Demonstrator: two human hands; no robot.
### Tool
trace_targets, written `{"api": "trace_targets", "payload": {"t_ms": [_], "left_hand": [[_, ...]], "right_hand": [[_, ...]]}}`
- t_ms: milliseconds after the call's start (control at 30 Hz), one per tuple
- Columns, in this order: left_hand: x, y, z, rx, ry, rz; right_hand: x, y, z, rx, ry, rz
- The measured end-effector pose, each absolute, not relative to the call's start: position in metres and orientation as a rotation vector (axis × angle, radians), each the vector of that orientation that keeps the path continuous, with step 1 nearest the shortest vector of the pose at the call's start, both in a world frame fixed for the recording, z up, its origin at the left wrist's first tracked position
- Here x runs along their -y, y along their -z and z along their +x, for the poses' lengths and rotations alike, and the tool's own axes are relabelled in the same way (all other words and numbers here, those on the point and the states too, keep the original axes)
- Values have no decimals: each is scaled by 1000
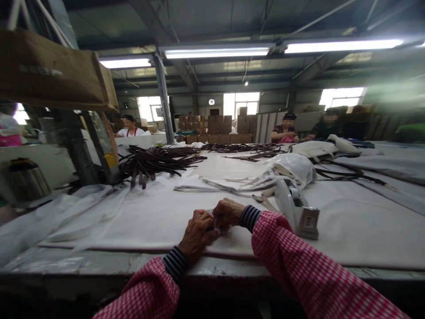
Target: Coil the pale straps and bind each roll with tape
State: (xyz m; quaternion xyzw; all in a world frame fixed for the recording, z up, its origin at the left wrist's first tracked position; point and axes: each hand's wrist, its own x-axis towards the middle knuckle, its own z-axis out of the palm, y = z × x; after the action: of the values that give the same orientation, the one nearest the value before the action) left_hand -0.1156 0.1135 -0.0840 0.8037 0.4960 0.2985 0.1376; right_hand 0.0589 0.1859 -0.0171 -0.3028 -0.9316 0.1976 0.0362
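Observation:
My left hand [196, 234] and my right hand [228, 212] meet close to the front of the white-covered table [149, 217]. Both have their fingers bent and closed around something small. A greyish, partly clear bit shows between them, but the fingers hide most of it and its kind cannot be made out. To the right of my right hand stands a tape dispenser [307, 221], apart from it. Just beyond my hands lie light grey straps [195, 188] and several beige strap pieces [264, 201].
A pile of dark brown straps [156, 160] lies at the back left. Clear plastic sheeting [83, 208] covers the left side. Behind the dispenser rests a plastic bag [295, 167]. A brown paper bag [56, 71] hangs upper left. Several people sit farther back.

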Motion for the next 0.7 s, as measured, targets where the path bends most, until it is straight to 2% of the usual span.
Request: {"api": "trace_targets", "payload": {"t_ms": [333, 700], "left_hand": [[-110, 86, -111, -1556, -845, 2347], [-105, 83, -109, -1565, -883, 2316]], "right_hand": [[-165, 27, 52, 2912, 7, -941], [-134, 74, 79, 2764, 193, -805]]}}
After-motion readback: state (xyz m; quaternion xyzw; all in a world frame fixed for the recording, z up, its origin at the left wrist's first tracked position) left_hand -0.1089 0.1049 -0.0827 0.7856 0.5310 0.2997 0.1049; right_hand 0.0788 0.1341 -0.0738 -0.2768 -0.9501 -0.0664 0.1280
